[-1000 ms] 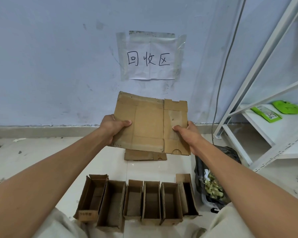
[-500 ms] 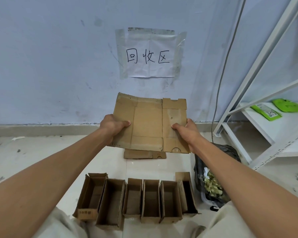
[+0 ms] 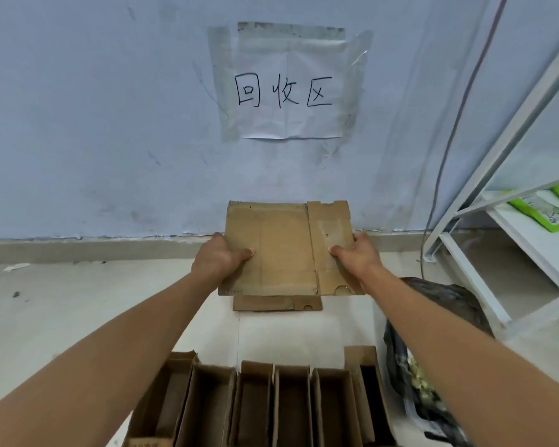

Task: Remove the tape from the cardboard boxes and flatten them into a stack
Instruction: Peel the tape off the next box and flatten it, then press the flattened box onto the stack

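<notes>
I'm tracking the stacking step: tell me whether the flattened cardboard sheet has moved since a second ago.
Yes. The flattened cardboard sheet has come down toward the cardboard piece on the floor; it now covers more of that piece than before.

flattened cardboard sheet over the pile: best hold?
Grip the flattened sheet at its two short side edges, mid-height, coming from each side, as the left hand and right hand do: thumbs on top. It is wide, thin and floppy.
</notes>
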Tool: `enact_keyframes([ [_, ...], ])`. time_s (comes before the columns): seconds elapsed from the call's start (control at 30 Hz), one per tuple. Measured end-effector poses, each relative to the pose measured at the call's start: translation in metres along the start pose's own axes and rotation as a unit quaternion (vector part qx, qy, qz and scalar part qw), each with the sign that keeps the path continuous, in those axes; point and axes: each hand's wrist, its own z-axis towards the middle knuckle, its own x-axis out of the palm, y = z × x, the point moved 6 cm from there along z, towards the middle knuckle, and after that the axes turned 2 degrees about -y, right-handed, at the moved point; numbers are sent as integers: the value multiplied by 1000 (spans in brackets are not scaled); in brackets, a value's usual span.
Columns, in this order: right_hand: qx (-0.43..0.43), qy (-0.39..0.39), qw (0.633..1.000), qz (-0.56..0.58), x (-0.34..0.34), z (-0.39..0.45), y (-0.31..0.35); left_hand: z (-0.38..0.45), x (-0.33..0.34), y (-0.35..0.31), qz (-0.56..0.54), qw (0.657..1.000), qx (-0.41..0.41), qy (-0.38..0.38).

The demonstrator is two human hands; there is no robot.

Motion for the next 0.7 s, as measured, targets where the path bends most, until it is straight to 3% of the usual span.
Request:
enact_keyframes([
  [0.17, 42, 0, 998, -50, 84, 72, -71, 76, 64, 59, 134, 991, -9, 3],
  [0.37, 78, 11, 991, -111, 187, 145, -164, 158, 160, 150, 165, 985, -41, 24],
  [0.57, 40, -33, 967, -250, 218, 177, -198, 198, 211, 181, 146, 989, -35, 0],
  [0.7, 30, -23, 965, -261, 225, 188, -198, 202, 222, 184, 143, 988, -54, -18],
])
